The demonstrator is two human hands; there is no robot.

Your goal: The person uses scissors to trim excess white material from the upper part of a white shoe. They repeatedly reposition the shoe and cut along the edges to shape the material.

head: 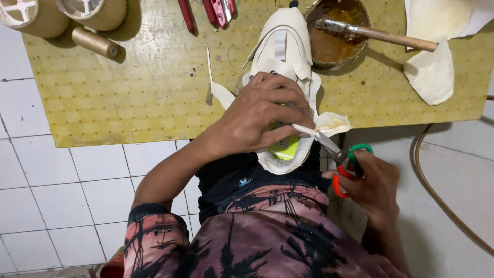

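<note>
Yellow table (128,98); left hand (262,116) hiding shoe upper (285,41).

1. The left hand (265,110) covers the middle of the cream shoe upper (285,38) — its yellow-green insert (285,148) shows only below the fingers.
2. The scissors (343,160) are half hidden — the right hand (375,185) wraps the handles.
3. The thread cones (62,13) and red tools (216,10) are cut off at the top edge.

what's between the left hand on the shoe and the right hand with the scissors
In the head view, the scissors' blades and a cream flap of the shoe upper span the gap between left hand and right hand.
</note>
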